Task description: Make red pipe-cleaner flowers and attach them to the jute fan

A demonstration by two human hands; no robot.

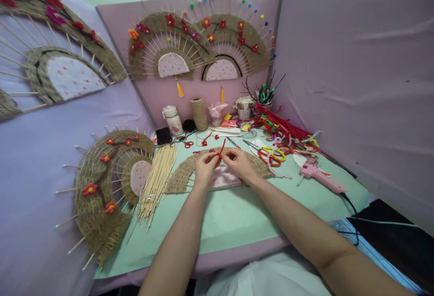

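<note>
A short red pipe cleaner (223, 146) stands up between my hands, its lower part bent where the fingers meet. My left hand (206, 168) pinches it from the left. From the right, my right hand (239, 164) has its fingertips closed on the same piece. Both hands are held over a woven twine fan (183, 172) with a spotted pale pink centre (225, 177), which they partly cover. Just beyond the fan lie small red twisted pieces (205, 143). The exact shape at the fingertips is too small to make out.
Bamboo sticks (158, 178) and a finished fan (101, 187) are at the left. Yellow-handled scissors (274, 153), a pink glue gun (322, 177) with a cord, and a heap of coloured pipe cleaners (288, 126) lie right. A twine spool (199, 114) and white bottle (172, 120) stand behind.
</note>
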